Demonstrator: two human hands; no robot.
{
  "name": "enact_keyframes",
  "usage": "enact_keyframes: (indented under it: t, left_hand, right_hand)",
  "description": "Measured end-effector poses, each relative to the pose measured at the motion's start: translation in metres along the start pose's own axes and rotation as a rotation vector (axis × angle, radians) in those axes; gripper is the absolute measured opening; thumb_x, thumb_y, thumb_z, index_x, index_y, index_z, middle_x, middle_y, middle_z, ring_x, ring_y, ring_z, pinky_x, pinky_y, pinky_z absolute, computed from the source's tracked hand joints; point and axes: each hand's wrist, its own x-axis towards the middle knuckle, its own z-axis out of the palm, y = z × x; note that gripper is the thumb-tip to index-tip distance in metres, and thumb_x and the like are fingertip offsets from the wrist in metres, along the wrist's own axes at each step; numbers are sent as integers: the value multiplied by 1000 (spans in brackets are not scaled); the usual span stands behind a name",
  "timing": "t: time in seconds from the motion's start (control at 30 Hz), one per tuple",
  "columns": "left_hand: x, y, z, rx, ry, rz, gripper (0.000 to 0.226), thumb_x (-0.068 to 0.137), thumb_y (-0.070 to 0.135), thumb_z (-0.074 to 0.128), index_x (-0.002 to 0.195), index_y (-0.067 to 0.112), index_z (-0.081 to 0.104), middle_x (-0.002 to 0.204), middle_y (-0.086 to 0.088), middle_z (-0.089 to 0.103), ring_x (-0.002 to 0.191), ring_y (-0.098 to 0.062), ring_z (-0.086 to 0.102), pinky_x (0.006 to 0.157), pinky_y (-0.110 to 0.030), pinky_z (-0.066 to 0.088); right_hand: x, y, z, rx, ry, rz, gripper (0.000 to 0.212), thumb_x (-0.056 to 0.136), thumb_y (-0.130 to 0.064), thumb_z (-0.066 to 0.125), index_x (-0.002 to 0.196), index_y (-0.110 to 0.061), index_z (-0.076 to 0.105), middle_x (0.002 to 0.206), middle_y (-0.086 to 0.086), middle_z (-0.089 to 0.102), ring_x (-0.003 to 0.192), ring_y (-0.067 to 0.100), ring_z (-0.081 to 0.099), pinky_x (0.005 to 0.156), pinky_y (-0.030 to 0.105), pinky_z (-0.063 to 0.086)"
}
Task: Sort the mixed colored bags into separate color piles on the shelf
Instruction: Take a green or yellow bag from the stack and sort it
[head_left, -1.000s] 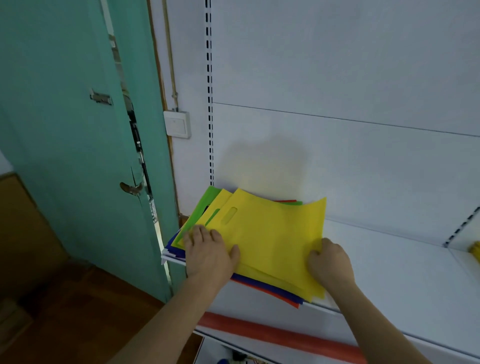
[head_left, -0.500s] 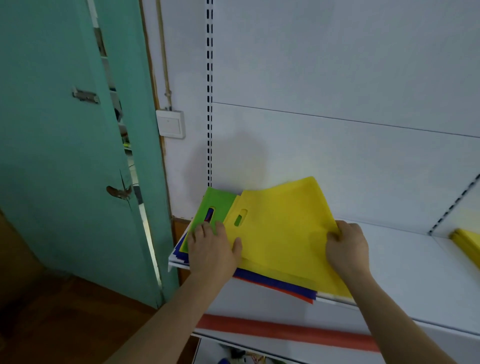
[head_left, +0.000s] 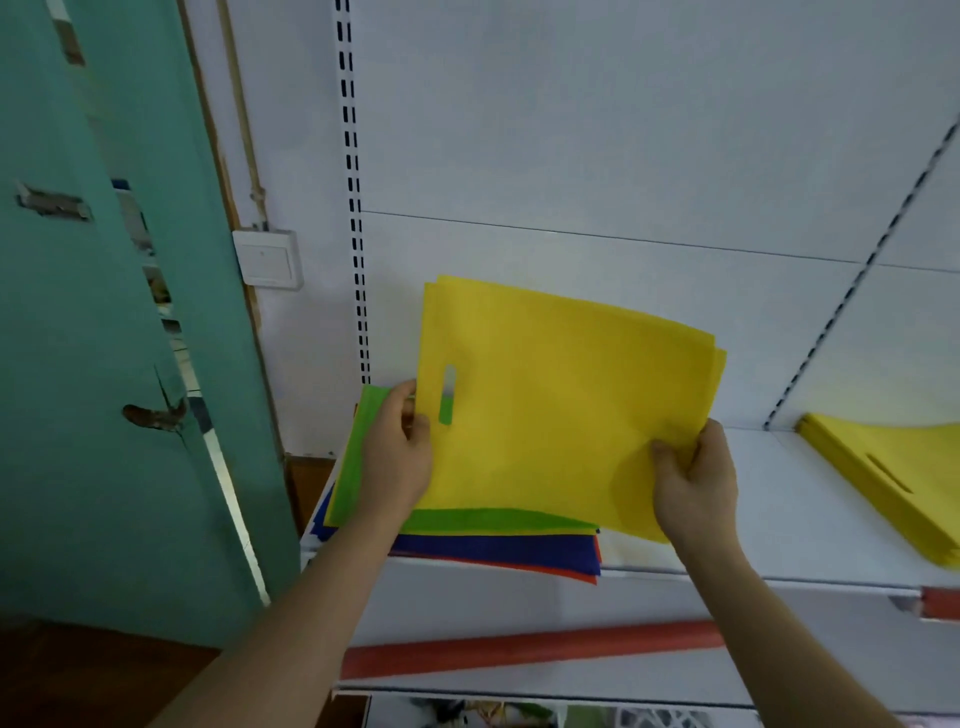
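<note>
Two or three flat yellow bags (head_left: 561, 405) with a slot handle are lifted and tilted up above the mixed stack. My left hand (head_left: 397, 457) pinches their left edge near the slot. My right hand (head_left: 693, 480) grips their lower right corner. Below them, at the left end of the white shelf (head_left: 810, 499), lies the mixed stack with a green bag (head_left: 358, 457) on top, then blue (head_left: 498, 551) and red (head_left: 576, 576) bags. A pile of yellow bags (head_left: 893, 478) lies on the shelf at the far right.
A teal door (head_left: 67, 364) stands ajar on the left beside a white wall switch (head_left: 267, 258). A slotted upright (head_left: 353, 208) runs up the white back panel. A red strip (head_left: 530, 652) lines the shelf edge below.
The yellow bags were lying on the stack a second ago; both hands have raised them off it and tilted them upright. The left hand left the green bag and took the yellow bags' edge.
</note>
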Motion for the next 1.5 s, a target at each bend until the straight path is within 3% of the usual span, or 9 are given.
enact_keyframes:
  t: [0.2,0.3,0.4,0.6,0.83,1.0,1.1,1.23,1.5]
  left_hand:
    - [-11,-5,13,65,-85,-13,13,109,19,50,100,19,60,82,-4,58,68,-22,52,61,-38,38]
    - [-10,4,19,53,-40,18,11,108,20,53,103,20,62,82,-3,61,70,-22,55,60,-39,40]
    - [-15,16,33,23,-1,61,9,108,20,55,106,25,63,87,3,63,77,-17,59,64,-38,46]
    - [-31,46,81,-47,39,101,29,104,14,59,131,25,58,104,9,66,90,-16,62,77,-38,51]
    - [-78,106,188,-72,-24,229,30,100,8,60,124,26,57,110,5,68,97,-22,64,79,-35,47]
    - [-139,144,282,-53,-122,287,15,102,9,61,111,21,64,110,4,71,104,-19,66,79,-26,41]
    - [-175,165,332,-65,-196,293,15,103,11,60,113,20,66,114,4,71,106,-17,64,81,-27,43]
    - [-209,187,384,-62,-303,291,15,106,14,57,116,23,64,114,7,68,100,-17,63,74,-26,42]
    - [-223,203,474,-34,-387,287,22,104,13,59,125,20,62,121,3,67,112,-16,61,87,-33,49]
  right_hand:
    - [-20,18,-1,-171,-78,113,17,95,-8,51,86,-21,45,73,7,49,67,29,49,57,38,36]
    - [-19,15,-13,-206,12,78,19,95,-11,52,86,-26,44,71,3,49,65,24,49,55,36,33]
    - [-18,15,-33,-202,112,59,20,97,-16,53,107,-34,51,79,-4,56,71,20,57,56,35,36]
    - [-22,25,-96,-196,230,7,63,100,-20,59,149,-49,30,99,-11,60,73,4,61,50,35,43]
    - [-23,68,-216,-336,319,-61,37,98,-11,60,122,-38,59,119,-9,58,98,18,58,77,37,45]
    - [-24,116,-322,-420,364,23,41,101,-12,56,138,-30,59,127,-13,51,104,9,50,89,37,46]
    - [-29,142,-375,-496,385,60,45,101,-10,54,144,-27,57,125,-18,46,100,5,46,84,33,42]
    - [-33,173,-429,-523,397,119,48,101,-5,52,145,-23,58,131,-10,51,100,19,56,79,33,44]
    - [2,226,-484,-562,398,166,51,98,1,52,144,-19,60,137,-1,53,109,23,55,86,35,44]
